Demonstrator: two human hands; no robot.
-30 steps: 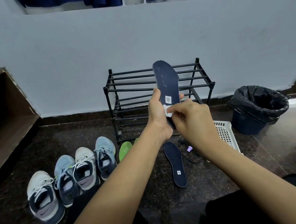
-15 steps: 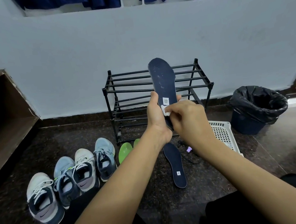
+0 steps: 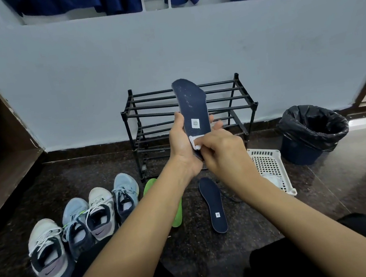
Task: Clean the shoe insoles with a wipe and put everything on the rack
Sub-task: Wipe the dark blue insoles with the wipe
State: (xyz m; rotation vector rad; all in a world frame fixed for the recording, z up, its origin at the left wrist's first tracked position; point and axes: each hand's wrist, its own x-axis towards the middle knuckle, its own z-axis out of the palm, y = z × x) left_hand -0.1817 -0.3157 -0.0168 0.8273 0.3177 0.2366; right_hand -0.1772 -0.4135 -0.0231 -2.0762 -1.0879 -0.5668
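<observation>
Right hand [image 3: 221, 150] fingers curled, pinching white wipe [image 3: 195, 142] against the heel end of navy insole [image 3: 192, 105]. Left hand [image 3: 184, 147] grips that insole upright, before the black rack [image 3: 229, 98]. Second navy insole [image 3: 214, 205] on the floor below, green insole [image 3: 176, 220] beside it.

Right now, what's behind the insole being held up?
The black rack stands behind the raised insole, which hides part of its top bars. The left hand wraps round the back; only its fingers show past the right edge.
</observation>
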